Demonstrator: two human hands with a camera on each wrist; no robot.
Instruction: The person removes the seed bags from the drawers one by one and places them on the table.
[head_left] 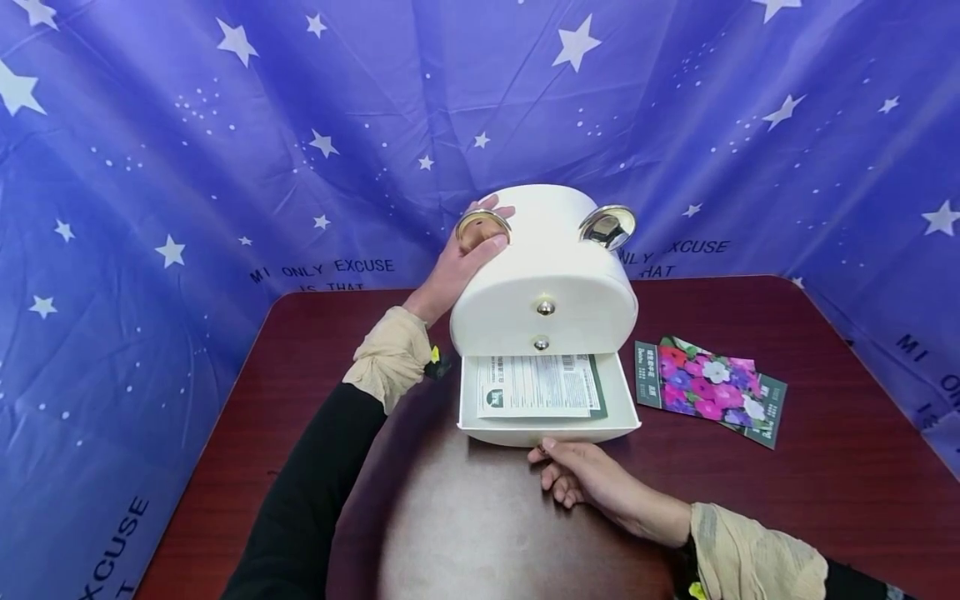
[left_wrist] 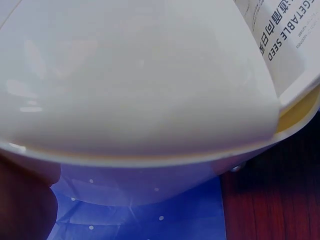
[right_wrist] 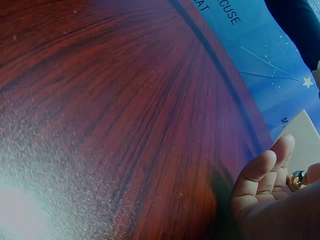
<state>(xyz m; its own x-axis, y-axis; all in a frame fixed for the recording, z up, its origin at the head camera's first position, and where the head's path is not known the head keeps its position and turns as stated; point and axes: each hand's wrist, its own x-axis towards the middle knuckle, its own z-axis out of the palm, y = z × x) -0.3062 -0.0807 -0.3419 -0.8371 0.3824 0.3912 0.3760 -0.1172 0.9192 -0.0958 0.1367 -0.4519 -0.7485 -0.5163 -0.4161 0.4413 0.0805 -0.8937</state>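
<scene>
My left hand (head_left: 463,260) is gripping an ear (head_left: 474,228), probably bracing the box (head_left: 510,317). Right hand (head_left: 583,475) is pinching the drawer knob (right_wrist: 297,180).

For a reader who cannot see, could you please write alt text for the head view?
The right hand grips the knob of an open drawer in a white box; the left hand holds one gold ear on it. A printed packet lies in the drawer; overlapping flower packets lie to the right.
</scene>
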